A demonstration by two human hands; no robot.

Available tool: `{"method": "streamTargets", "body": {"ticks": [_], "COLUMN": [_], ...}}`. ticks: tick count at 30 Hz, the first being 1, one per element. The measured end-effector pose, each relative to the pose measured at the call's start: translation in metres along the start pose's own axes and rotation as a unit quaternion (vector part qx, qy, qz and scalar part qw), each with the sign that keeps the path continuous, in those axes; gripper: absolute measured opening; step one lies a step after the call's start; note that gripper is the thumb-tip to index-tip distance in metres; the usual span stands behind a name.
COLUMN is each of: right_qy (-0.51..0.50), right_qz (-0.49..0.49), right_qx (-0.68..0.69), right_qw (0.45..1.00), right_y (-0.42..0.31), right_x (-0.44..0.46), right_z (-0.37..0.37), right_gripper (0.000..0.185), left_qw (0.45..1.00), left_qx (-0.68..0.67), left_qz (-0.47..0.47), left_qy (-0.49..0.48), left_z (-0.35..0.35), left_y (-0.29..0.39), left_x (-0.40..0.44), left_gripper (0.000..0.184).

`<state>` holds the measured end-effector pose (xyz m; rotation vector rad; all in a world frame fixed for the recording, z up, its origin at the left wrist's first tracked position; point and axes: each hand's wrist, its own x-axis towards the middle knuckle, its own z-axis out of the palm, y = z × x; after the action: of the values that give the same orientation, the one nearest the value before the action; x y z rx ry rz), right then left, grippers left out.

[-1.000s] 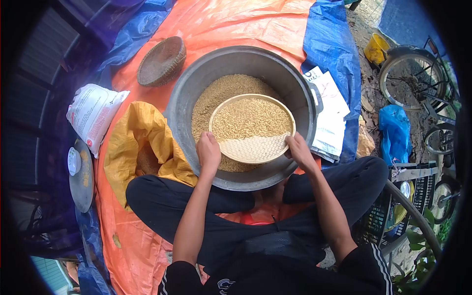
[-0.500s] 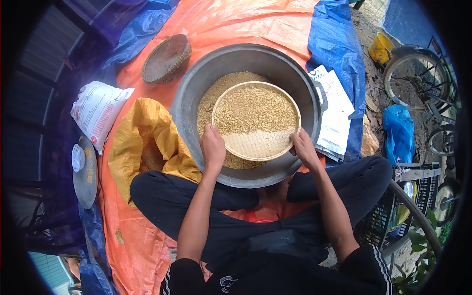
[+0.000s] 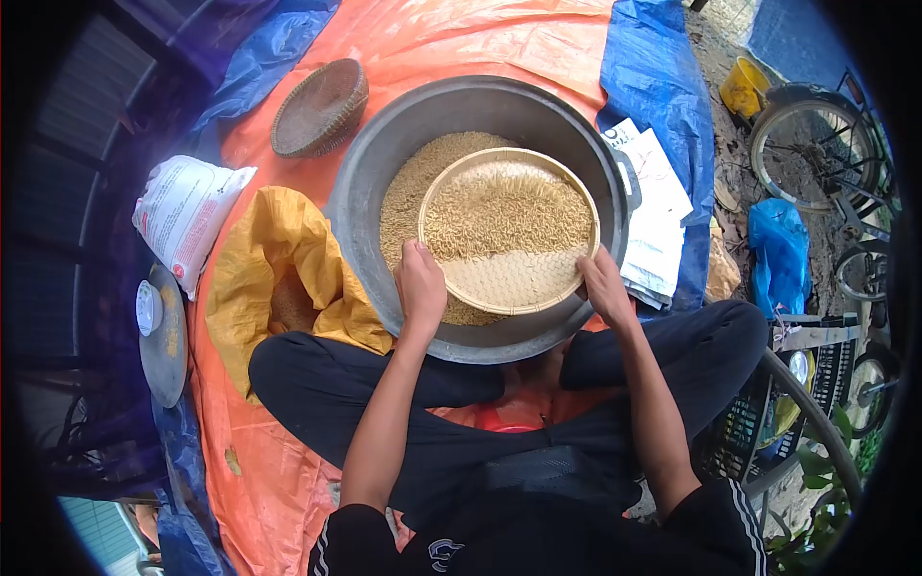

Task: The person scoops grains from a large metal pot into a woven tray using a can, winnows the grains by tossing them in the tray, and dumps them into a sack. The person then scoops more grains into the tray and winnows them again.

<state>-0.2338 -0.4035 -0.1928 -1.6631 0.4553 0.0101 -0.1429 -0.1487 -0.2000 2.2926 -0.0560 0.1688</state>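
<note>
Both hands hold a round woven sieve over a large dark grey basin. My left hand grips the lower left of its rim; my right hand grips the lower right. Unhusked grain covers the middle and far part of the weave, and its far edge looks blurred. The strip nearest me shows bare weave. More grain lies in the basin below, partly hidden by the sieve.
An orange tarp lies underneath. Left are a woven basket, a white sack, an open yellow sack and a round tray. Right are white sacks, a blue bag and a bicycle wheel.
The sieve has shifted slightly right, with both hands still on its rim. The grain on it has moved, exposing some weave at the far edge.
</note>
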Motion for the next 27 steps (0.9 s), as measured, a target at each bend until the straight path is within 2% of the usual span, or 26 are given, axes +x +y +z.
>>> {"method": "streamTargets", "body": {"ticks": [4, 5, 7, 8, 9, 10, 11, 13, 15, 17, 22, 24, 25, 27], "right_qy": [0.023, 0.025, 0.088, -0.043, -0.044, -0.027, -0.008, -0.016, -0.034, -0.05, -0.027, 0.003, 0.001, -0.004], "right_qz": [0.005, 0.005, -0.209, 0.013, 0.013, 0.03, 0.049, 0.042, 0.092, 0.098, 0.041, 0.002, 0.001, -0.025], "right_qx": [0.008, 0.008, -0.093, 0.053, 0.057, 0.044, 0.029, 0.038, 0.031, 0.018, 0.008, 0.008, 0.009, 0.017], "right_qw": [1.0, 1.0, 0.97, 0.998, 0.997, 0.998, 0.998, 0.998, 0.995, 0.994, 0.999, 1.0, 1.0, 1.0], "right_y": [0.005, 0.016, 0.046, -0.018, -0.017, -0.013, -0.008, -0.003, 0.001, -0.003, 0.001, -0.011, -0.011, -0.01], "right_x": [0.012, 0.014, 0.014, -0.02, -0.014, -0.004, 0.007, 0.012, 0.002, 0.0, 0.007, -0.002, -0.001, -0.001], "right_z": [-0.011, -0.007, 0.011, 0.017, 0.013, 0.004, -0.006, -0.012, -0.003, -0.001, -0.005, 0.003, 0.003, 0.002], "right_gripper": [0.026, 0.026, 0.025, 0.02, 0.02, 0.019, 0.019, 0.018, 0.019, 0.019, 0.019, 0.018, 0.018, 0.019], "left_qw": [1.0, 0.999, 0.997, 0.998, 0.996, 0.994, 0.994, 0.994, 0.993, 0.987, 0.992, 1.0, 1.0, 0.993], "left_qx": [-0.021, -0.032, -0.047, -0.001, 0.047, 0.034, 0.038, 0.045, 0.034, 0.066, 0.046, -0.015, -0.014, -0.055], "left_qz": [-0.005, -0.036, -0.066, -0.068, -0.067, -0.103, -0.102, -0.092, -0.103, -0.126, -0.103, -0.01, -0.011, 0.047], "left_qy": [-0.001, -0.006, -0.013, 0.005, 0.023, -0.018, -0.019, -0.047, -0.049, -0.076, -0.061, 0.017, 0.018, 0.089], "left_z": [-0.001, -0.005, -0.005, -0.004, -0.005, -0.005, -0.004, 0.003, 0.001, -0.003, 0.001, -0.006, -0.009, -0.009], "left_y": [0.006, 0.008, 0.005, -0.007, -0.014, -0.007, -0.002, 0.007, 0.0, -0.005, 0.001, 0.008, 0.012, 0.02], "left_x": [-0.005, -0.001, 0.005, 0.007, 0.01, 0.004, -0.001, -0.009, 0.0, 0.006, -0.002, 0.0, 0.001, 0.001], "left_gripper": [0.021, 0.022, 0.022, 0.023, 0.024, 0.026, 0.026, 0.028, 0.028, 0.03, 0.031, 0.024, 0.024, 0.022]}}
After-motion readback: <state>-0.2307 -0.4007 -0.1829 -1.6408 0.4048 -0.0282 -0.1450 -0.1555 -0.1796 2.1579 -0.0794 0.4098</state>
